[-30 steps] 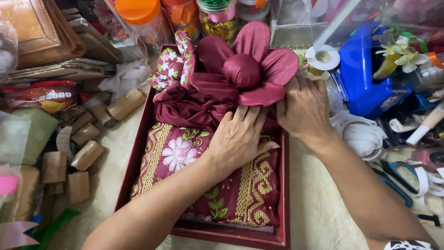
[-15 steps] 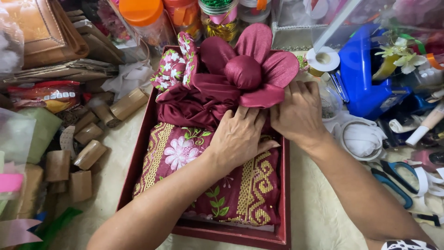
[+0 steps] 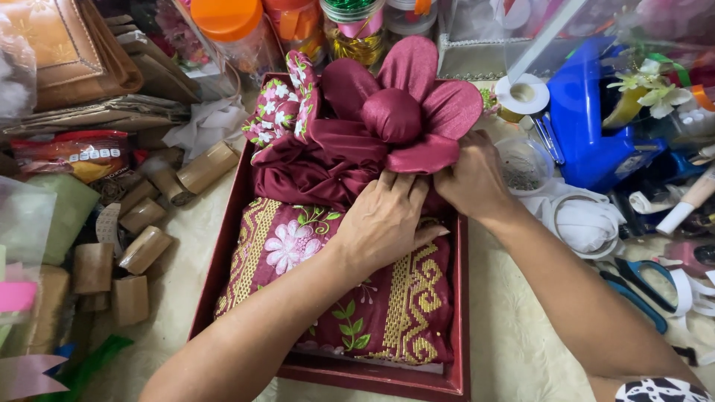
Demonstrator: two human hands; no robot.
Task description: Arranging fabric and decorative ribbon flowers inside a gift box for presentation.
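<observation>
A dark red tray [image 3: 458, 313] holds a folded maroon cloth [image 3: 335, 298] with gold borders and pink embroidered flowers. Its upper part is shaped into a satin flower [image 3: 402, 104] with round petals and a ball centre. My left hand [image 3: 383, 219] lies flat on the cloth just below the flower, fingers pressing into the gathered satin. My right hand [image 3: 471, 179] pinches the lower right petal's edge beside it. The fingertips of both hands are partly tucked under the fabric.
Cardboard tubes [image 3: 141, 223] lie left of the tray, with a brown bag [image 3: 67, 52] behind. Orange-lidded jars [image 3: 238, 30] stand at the back. On the right are tape rolls [image 3: 521, 93], a blue container [image 3: 596, 119], blue scissors [image 3: 640, 298] and white ribbon [image 3: 588, 223].
Both hands have shifted slightly up toward the flower; the right hand has closed on the lower petal edge. The tray and cloth stay put.
</observation>
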